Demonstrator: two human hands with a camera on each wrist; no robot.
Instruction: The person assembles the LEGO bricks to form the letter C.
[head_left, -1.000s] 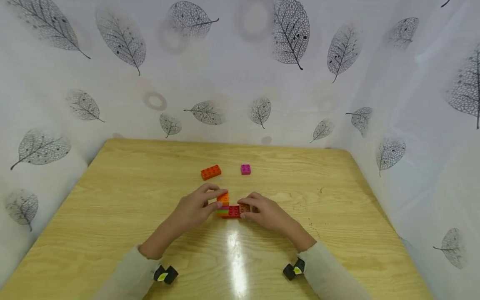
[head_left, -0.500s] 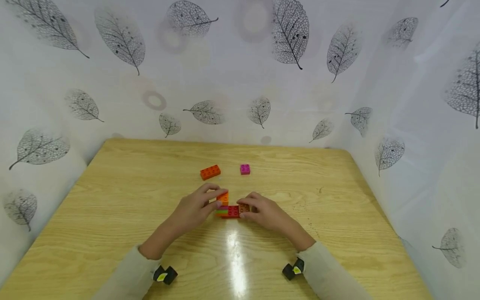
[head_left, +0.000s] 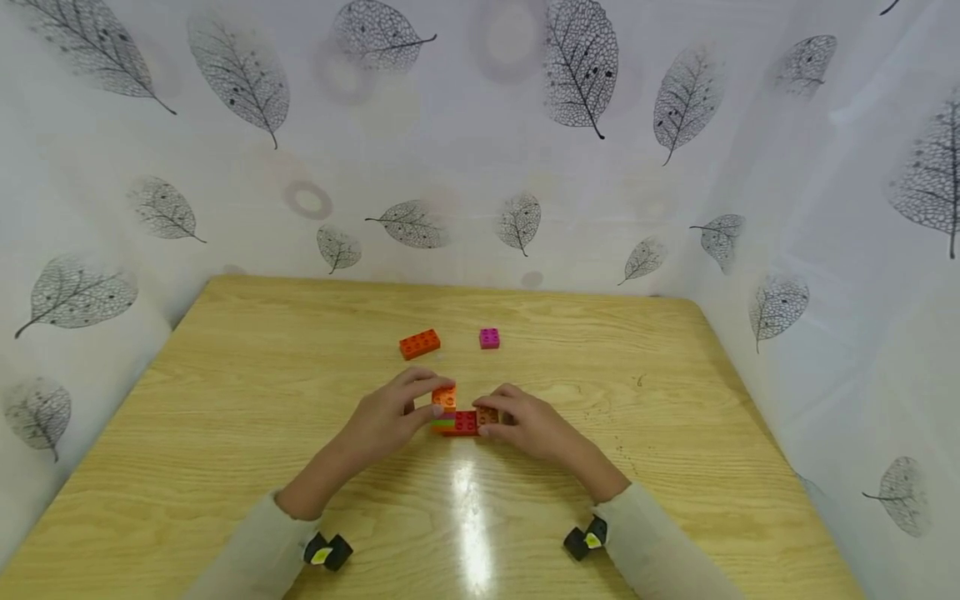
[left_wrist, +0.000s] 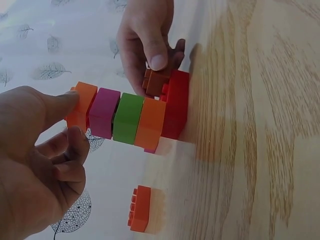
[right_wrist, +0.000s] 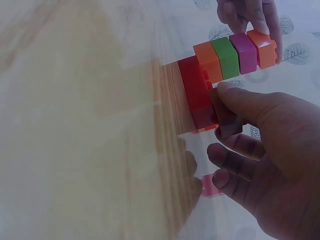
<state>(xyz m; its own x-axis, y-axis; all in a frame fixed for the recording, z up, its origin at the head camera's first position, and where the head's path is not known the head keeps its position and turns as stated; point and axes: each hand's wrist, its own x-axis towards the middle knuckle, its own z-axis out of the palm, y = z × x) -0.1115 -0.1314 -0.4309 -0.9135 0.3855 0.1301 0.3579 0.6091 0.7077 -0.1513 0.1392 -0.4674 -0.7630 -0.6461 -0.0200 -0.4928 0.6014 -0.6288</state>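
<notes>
A red toy building brick lies on the table. On its left end rises a stack: an orange brick, a green brick, a purple brick and a second orange brick on top. My left hand pinches that top orange brick between thumb and fingers. At the red brick's right end sits a brown brick, which my right hand pinches. Thin gaps show between some stacked bricks in the left wrist view; I cannot tell how firmly they join.
Behind the hands on the wooden table lie a loose orange-red brick and, to its right, a small magenta brick. A leaf-patterned white cloth stands around the table's far and side edges.
The top orange brick has tipped or shifted slightly under my left fingers, its studs now showing more plainly. My right hand has stayed nearly still on the brown brick.
</notes>
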